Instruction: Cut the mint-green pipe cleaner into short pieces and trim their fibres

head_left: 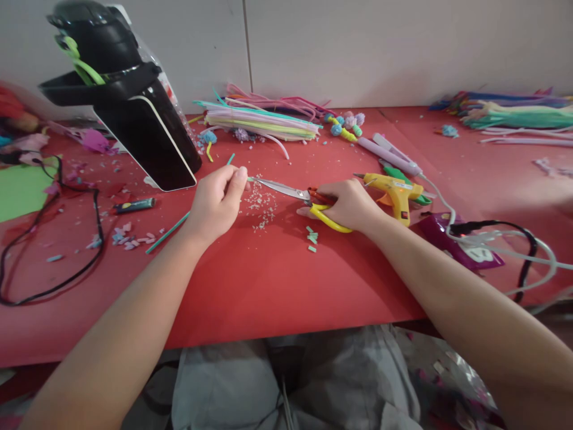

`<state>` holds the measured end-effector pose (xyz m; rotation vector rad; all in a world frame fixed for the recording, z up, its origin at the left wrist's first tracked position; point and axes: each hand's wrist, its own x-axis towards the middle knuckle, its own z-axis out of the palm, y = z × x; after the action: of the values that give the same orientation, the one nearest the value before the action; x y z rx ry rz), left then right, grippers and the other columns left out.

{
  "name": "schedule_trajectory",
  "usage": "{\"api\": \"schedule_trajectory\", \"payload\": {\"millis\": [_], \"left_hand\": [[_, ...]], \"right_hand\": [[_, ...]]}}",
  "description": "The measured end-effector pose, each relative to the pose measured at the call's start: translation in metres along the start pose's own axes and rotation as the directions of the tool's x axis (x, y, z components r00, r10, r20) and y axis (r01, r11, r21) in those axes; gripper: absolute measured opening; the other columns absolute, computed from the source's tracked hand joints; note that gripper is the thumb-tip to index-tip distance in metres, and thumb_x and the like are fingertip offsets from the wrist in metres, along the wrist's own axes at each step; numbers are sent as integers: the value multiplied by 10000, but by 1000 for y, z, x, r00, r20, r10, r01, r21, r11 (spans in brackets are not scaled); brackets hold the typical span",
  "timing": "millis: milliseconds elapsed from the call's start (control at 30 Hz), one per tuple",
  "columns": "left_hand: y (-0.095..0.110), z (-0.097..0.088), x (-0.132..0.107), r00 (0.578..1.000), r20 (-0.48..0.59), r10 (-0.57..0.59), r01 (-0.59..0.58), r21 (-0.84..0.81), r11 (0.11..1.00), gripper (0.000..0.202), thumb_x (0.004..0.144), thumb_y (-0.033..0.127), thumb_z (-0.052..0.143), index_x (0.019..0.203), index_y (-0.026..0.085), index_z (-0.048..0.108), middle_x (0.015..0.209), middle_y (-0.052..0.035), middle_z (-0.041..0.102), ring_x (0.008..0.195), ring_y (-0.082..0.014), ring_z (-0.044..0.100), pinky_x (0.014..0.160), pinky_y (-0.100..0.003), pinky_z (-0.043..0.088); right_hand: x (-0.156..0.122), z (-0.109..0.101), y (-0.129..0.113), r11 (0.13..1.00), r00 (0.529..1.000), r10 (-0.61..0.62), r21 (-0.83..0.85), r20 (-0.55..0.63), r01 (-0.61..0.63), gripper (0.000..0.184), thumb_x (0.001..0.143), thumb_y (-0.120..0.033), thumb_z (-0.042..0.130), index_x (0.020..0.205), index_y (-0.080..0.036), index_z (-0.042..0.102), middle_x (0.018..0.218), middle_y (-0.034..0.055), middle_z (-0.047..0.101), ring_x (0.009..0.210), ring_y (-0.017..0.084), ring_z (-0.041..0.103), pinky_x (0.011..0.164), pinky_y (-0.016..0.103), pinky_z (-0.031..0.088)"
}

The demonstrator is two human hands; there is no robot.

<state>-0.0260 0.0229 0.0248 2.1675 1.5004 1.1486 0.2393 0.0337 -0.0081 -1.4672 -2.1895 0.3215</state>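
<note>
My left hand (219, 200) is closed in a pinch on a thin piece of pipe cleaner just above the red table (268, 286). My right hand (351, 206) grips yellow-and-orange-handled scissors (293, 192), whose blades point left and meet the tip of the piece by my left fingertips. Pale trimmings (261, 206) lie scattered under the blades. A few small green cut pieces (312, 237) lie near my right hand. A teal pipe cleaner (168, 234) lies on the table under my left wrist.
A yellow glue gun (396, 190) and a lilac tool (389, 155) lie right of my hand, with a purple power strip (461, 248) and cables. A black phone stand (143, 134) stands back left. Pipe cleaner bundles (262, 119) and pompoms (347, 124) lie behind.
</note>
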Motion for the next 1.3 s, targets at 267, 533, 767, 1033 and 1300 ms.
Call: {"api": "schedule_trajectory", "payload": {"millis": [267,533,767,1033,1300], "left_hand": [[0,0,0,1000,6,14,-14,-4,1000,358,1004,355,471,677,210,457,580,17,442,562,-132,432,571,-275,366],[2,0,-1,1000,2,14,-14,-10,1000,327,995,329,477,691,207,485,597,13,467,576,-135,436,580,-278,369],[1,0,-1,1000,-1,6,-6,13,1000,326,995,354,473,705,207,503,599,9,481,581,-137,437,577,-275,368],[0,0,0,1000,-5,15,-15,5,1000,349,1001,327,474,673,205,470,582,16,476,562,-130,444,575,-276,370],[-2,1,0,1000,5,-7,7,3,1000,384,1023,362,425,678,209,490,566,11,489,561,-138,482,574,-281,381]], "right_hand": [[-2,-3,-5,998,999,36,50,-12,-36,571,733,-632,701,599,-210,340,572,-51,266,594,104,214,555,307,195],[-1,-1,-2,1000,1000,9,22,-3,-9,585,731,-660,681,594,-210,332,564,-49,277,598,109,213,566,313,203],[-1,-1,-2,1000,1000,7,10,-9,-7,623,729,-715,654,586,-213,312,557,-43,275,594,110,194,553,310,207],[-1,-3,-4,999,999,39,20,-8,-38,603,733,-679,673,587,-214,319,560,-48,263,591,108,204,557,314,202],[-3,-2,-2,999,1000,10,50,-6,-10,566,741,-636,694,606,-210,346,574,-48,283,602,108,213,561,308,196]]}}
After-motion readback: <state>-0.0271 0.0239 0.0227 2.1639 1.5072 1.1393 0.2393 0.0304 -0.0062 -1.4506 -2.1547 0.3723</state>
